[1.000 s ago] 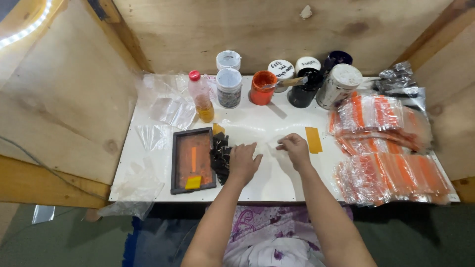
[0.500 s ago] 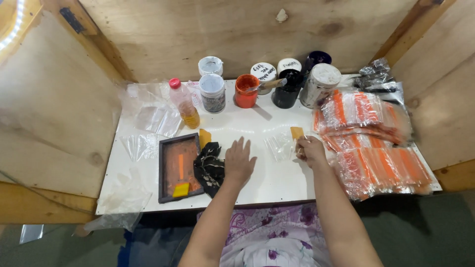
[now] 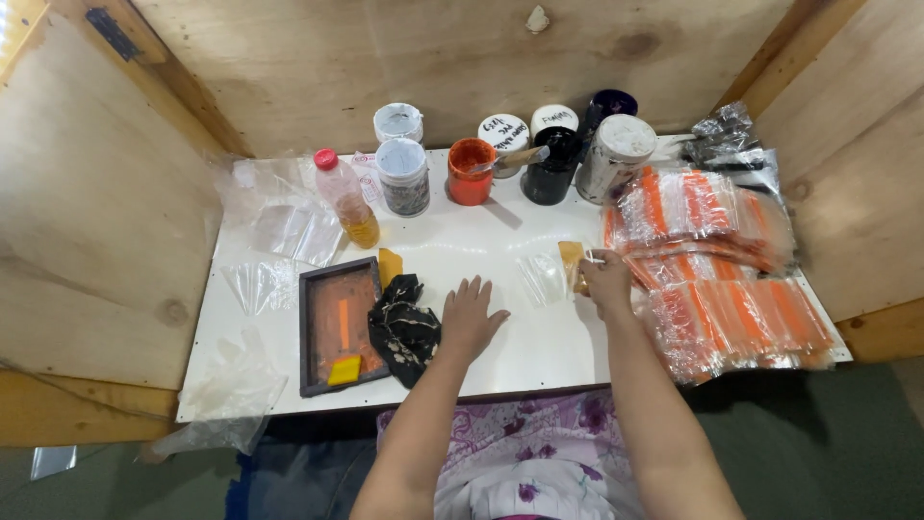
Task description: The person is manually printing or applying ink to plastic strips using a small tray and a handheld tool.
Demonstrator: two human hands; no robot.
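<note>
The left hand is laid flat on the white worktop, palm down, with the fingers spread wide and pointing away from the body; nothing is held in it. Its forearm is stretched up from the lower edge of the view at a slight slant. The right hand is curled, with the fingertips pinched on the edge of a small clear plastic bag that lies flat on the worktop between the two hands. A small yellow card is seen just beside the right hand, partly covered by it. The right forearm is held nearly straight, rising from the lower right.

Just left of the left hand, a black patterned cloth is bunched against a dark framed printing screen, on which a small yellow squeegee rests. Stacks of orange-striped clear bags are piled to the right of the right hand, touching its far side. Along the back of the worktop a row of containers is set: an orange-liquid bottle with a red cap, white jars, an orange paint pot and a black pot. Loose clear bags are scattered at the left.
</note>
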